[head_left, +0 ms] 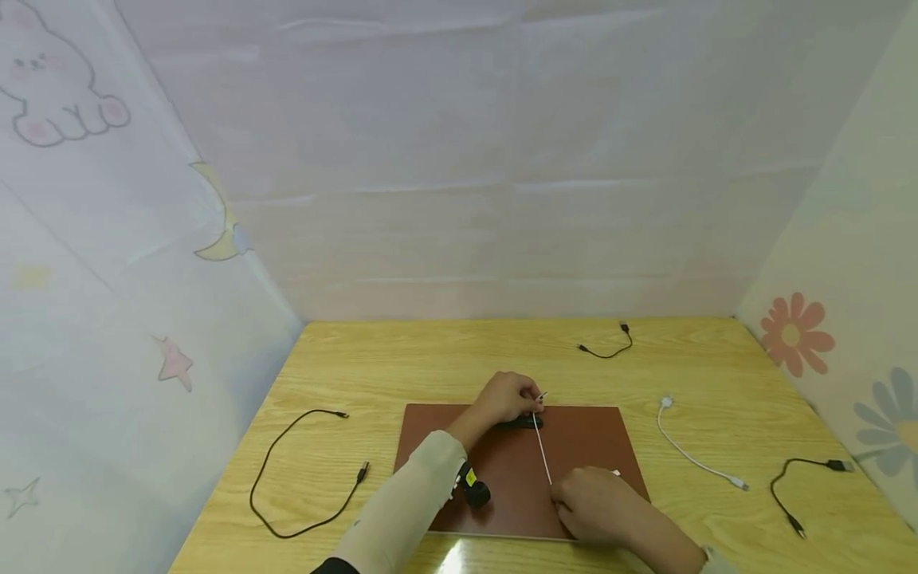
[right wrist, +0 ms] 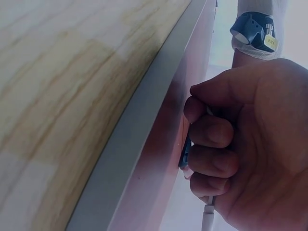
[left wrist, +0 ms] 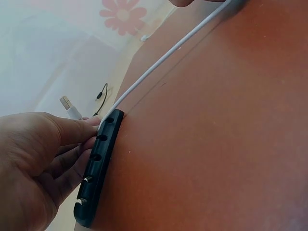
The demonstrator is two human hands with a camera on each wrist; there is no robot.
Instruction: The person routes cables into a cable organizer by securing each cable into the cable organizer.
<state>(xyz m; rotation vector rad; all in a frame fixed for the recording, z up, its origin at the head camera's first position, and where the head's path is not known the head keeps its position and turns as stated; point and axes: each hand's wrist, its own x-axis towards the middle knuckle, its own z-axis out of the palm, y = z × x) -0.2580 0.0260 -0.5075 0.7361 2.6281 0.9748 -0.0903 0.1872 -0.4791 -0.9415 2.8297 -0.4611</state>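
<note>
A white USB cable [head_left: 542,450] is drawn straight between my two hands over a brown board [head_left: 509,506]. At the board's far side my left hand [head_left: 509,397] pinches the cable close below its USB plug [left wrist: 71,107], between thumb and fingers. The cable crosses one end of a black slotted cable holder [left wrist: 98,168], whose several notches face up; the left fingers lie right behind it. My right hand [head_left: 597,505], near the board's front edge, curls its fingers round the cable's other part. A white connector end [right wrist: 208,219] sticks out below that fist.
A long black cable [head_left: 268,462] lies curved on the wooden table [head_left: 344,367] at left. One short black cable [head_left: 610,355] is at the back, another [head_left: 778,482] at far right. A second white cable [head_left: 684,454] lies right of the board.
</note>
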